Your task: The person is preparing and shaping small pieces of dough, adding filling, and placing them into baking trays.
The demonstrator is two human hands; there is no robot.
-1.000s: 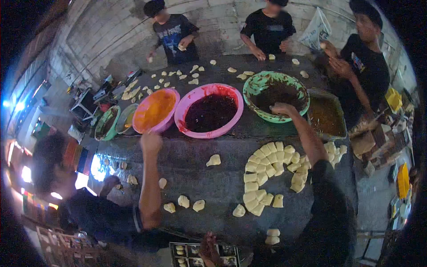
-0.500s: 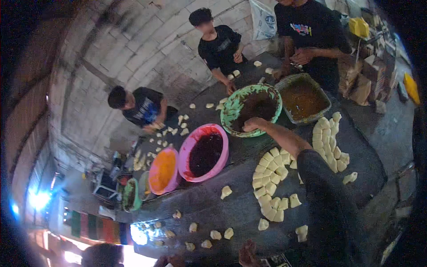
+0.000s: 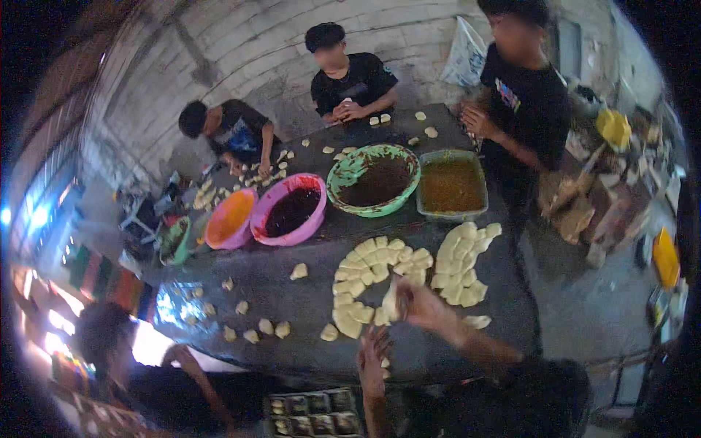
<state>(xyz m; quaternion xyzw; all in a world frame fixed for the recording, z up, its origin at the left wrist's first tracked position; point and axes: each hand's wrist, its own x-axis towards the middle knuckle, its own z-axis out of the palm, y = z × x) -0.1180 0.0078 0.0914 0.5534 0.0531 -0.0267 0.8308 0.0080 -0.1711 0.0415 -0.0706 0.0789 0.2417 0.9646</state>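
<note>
"What takes up most of our view?"

"The bench (image 3: 475, 358), dark and broad. We see three people (image 3: 354, 80) along its far side and another (image 3: 161, 394) at the near left."

"Which vessels do we see?"

"A green tub (image 3: 372, 214) smeared with brown filling, a pink tub (image 3: 288, 240) of dark red filling to its left, and a clear box (image 3: 453, 216) of brown filling just to its right. Farther left we find a smaller pink tub with orange filling."

"And the dough?"

"Cut pieces lie nearer us, in an arc (image 3: 358, 270) and, to its right, a block (image 3: 460, 266). A tray (image 3: 314, 415) with compartments sits below the bench's near edge, with small pale pieces in its left cells."

"Our hands?"

"The right hand (image 3: 422, 304) pinches a dough piece (image 3: 391, 301) above the bench, at the arc's inner side. The left hand (image 3: 374, 358) is just below it, fingers pointing up; we cannot tell whether it holds anything."

"Anything smaller?"

"Loose lumps (image 3: 282, 330), scattered left of the arc."
</note>
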